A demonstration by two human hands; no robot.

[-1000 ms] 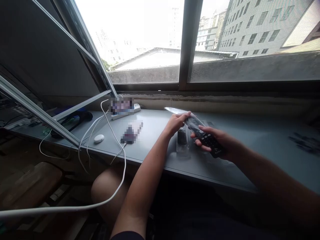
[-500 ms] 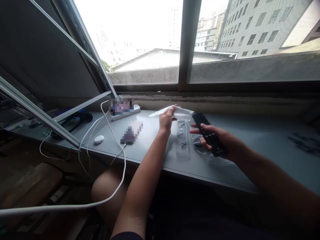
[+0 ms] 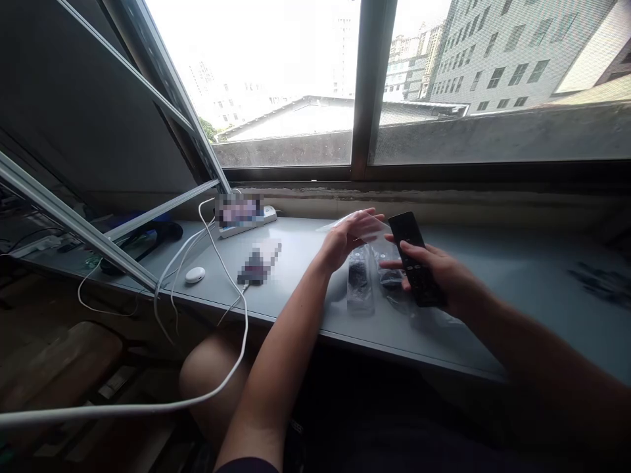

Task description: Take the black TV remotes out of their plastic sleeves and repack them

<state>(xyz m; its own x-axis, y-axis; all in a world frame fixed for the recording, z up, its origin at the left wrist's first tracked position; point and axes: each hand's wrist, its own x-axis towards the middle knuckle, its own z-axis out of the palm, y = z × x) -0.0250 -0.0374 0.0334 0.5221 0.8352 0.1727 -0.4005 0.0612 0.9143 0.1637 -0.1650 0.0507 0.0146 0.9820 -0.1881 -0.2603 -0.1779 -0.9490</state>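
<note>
My right hand is closed round a black remote control, which it holds above the grey desk with the top end tilted up and away. My left hand pinches a clear plastic bag just to the left of the remote's top end. On the desk below the hands lie two more bagged remotes: one under my left hand, the other partly hidden behind my right hand.
A white power strip stands at the back left with white cables running off the desk's front edge. A phone and a small white oval object lie left of the hands. Dark items sit far right. A window runs behind.
My left hand pulled the clear bag off the remote, swung it left, then brought it back beside the remote's top. My right hand has tilted the bare remote upward.
</note>
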